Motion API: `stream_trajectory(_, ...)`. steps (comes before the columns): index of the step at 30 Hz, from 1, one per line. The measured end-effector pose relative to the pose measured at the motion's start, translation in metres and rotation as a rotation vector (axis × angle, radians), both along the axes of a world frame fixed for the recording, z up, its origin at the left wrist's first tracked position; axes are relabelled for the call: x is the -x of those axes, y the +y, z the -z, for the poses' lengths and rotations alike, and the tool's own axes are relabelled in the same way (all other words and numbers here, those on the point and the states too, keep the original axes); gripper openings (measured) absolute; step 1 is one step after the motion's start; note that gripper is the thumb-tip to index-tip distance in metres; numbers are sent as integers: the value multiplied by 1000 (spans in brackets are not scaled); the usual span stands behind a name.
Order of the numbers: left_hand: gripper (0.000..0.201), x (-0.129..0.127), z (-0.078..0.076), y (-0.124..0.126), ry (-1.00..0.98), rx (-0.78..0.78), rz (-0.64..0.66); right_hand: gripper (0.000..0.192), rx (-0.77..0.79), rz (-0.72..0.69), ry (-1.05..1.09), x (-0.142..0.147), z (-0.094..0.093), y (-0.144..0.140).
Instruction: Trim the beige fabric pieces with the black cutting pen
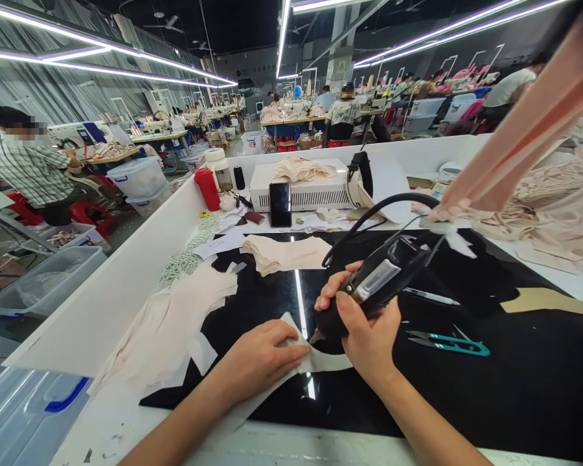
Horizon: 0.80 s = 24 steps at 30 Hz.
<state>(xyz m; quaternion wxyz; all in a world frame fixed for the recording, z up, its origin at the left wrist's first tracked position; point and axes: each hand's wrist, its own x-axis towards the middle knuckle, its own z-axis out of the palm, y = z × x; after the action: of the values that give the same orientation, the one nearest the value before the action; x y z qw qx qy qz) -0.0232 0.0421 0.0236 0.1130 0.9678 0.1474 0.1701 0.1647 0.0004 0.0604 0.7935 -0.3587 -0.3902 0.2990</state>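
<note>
- Two hands meet at the black mat's near edge: your left hand (260, 356) lies flat, fingers together, pressing the pale fabric piece (315, 359).
- Your right hand (364, 330) is clamped around the black corded hand tool (374, 285); its long axis slants up-right, tip down-left onto the fabric beside your left fingertips.
- Right of that hand lie teal-handled metal thread snips (449, 344); beyond your left, a soft cream stack of cut pieces (286, 254).

Two bare forearms enter from the lower edge, uncovered from hands to as far up as they show, with no sleeve or cuff visible. The left hand (258, 360) and right hand (364, 323) wear no gloves, rings, watch or bracelet; the visible fingernails are short and unpainted.
</note>
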Motion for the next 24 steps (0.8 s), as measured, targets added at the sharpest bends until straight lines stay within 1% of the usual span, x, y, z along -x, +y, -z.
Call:
stream_trajectory(8,24,1,2,0,14,8,-15,32,0,10,-9,1,2,-4)
stream_trajectory(12,23,2,2,2,19,2,-11,30,31,33,-24,0,-2,-5)
stream_trajectory(15,22,2,0,1,7,-24,8,32,12,42,-11,-7,-6,-11)
stream_trajectory(20,17,-6,-8,-8,-25,-49,40,38,-1,48,-3,-16,-6,-22)
stream_trajectory(24,16,-16,-6,-19,24,-38,63,39,12,59,14,-17,-2,-27)
